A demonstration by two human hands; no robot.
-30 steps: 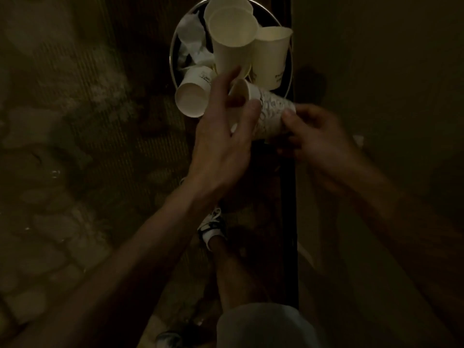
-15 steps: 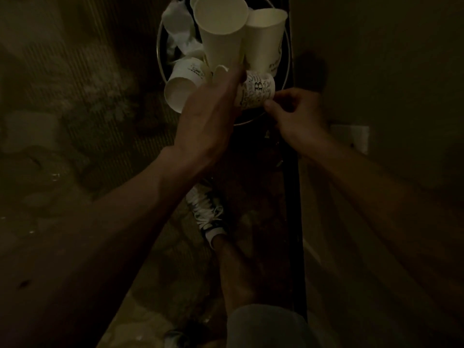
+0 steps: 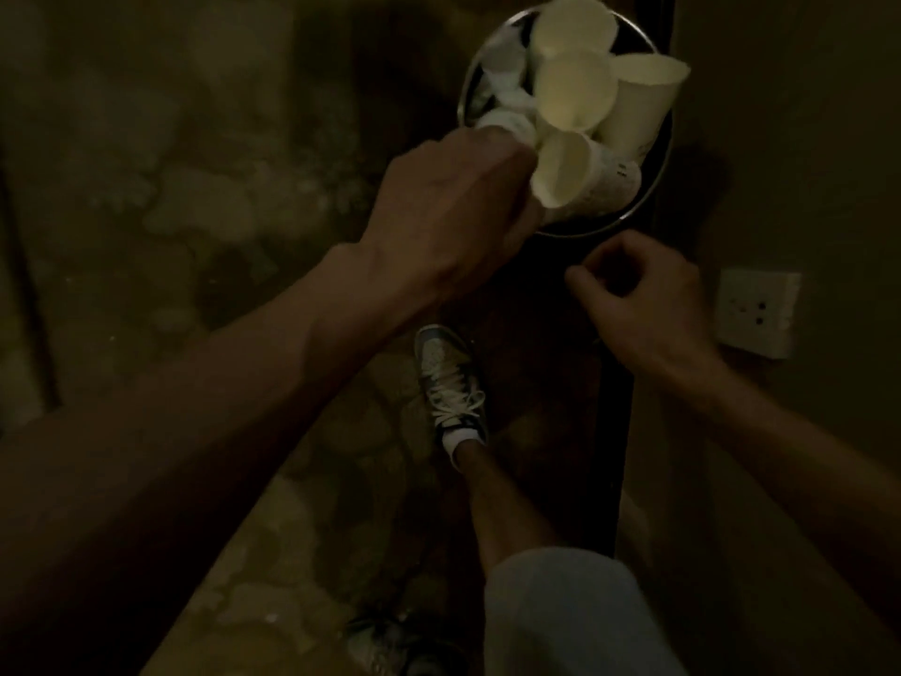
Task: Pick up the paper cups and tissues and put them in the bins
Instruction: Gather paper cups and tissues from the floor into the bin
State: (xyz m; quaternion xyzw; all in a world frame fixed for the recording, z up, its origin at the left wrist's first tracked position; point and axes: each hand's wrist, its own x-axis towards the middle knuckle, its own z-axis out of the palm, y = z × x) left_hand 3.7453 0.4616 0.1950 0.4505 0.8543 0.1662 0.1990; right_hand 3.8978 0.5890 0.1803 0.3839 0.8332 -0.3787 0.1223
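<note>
A round metal-rimmed bin (image 3: 653,187) stands on the floor at the top of the head view, piled with several pale paper cups (image 3: 570,90) and crumpled white tissues (image 3: 507,65). A printed paper cup (image 3: 599,183) lies on its side at the bin's near edge, mouth toward me. My left hand (image 3: 448,207) is at that cup's mouth and grips it, with its fingertips hidden behind the cup. My right hand (image 3: 634,300) hangs just below the bin's rim, fingers loosely curled, holding nothing.
A wall runs down the right side, with a white socket plate (image 3: 755,312) and a dark skirting strip (image 3: 614,431) at its foot. My sneaker (image 3: 451,383) stands on the floor below the bin. Mottled dim floor spreads to the left.
My right hand has let go of the printed cup and drawn back toward me. The cup now lies in the bin's near edge, with my left hand still on it.
</note>
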